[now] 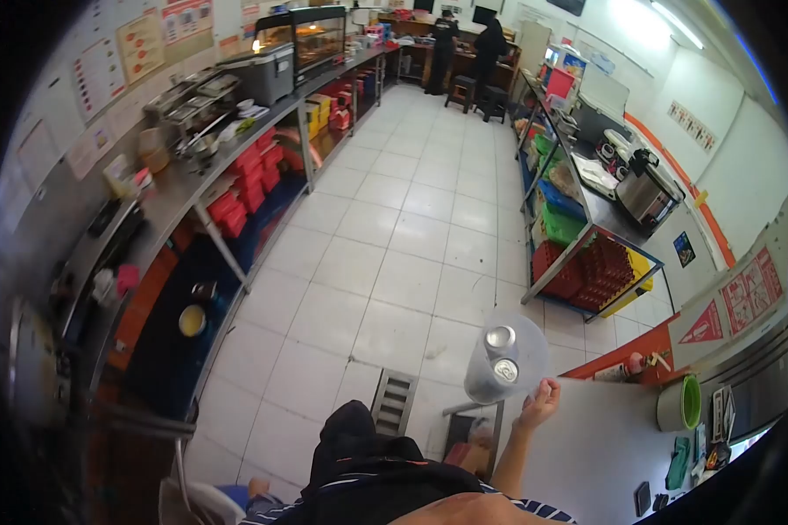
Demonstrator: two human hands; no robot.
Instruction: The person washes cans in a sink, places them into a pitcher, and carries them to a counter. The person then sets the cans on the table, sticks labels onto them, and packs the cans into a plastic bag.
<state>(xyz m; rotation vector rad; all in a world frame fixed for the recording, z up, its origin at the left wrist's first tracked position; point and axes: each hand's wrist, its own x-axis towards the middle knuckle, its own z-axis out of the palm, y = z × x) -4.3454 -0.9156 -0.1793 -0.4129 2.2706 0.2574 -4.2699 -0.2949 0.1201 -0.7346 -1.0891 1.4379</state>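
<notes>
My right hand (543,401) is closed on the rim or handle side of a translucent plastic pitcher (534,346), held out in front of me above the floor. Inside the pitcher stand two drink cans, one silver-topped can (500,338) behind another can (506,370) whose pull tab shows. Only a small part of my left hand (258,486) appears low in the picture, beside my body and near a blue and white object; its fingers are too small and hidden to read.
A steel counter (179,197) with red boxes (228,214) beneath runs along the left. At right, a metal table (600,206) carries a large cooker (650,197). A white worktop (587,437) with a green-lined bin (678,404) is close on my right. Two people (442,52) stand far ahead. A floor grate (394,402) lies before me.
</notes>
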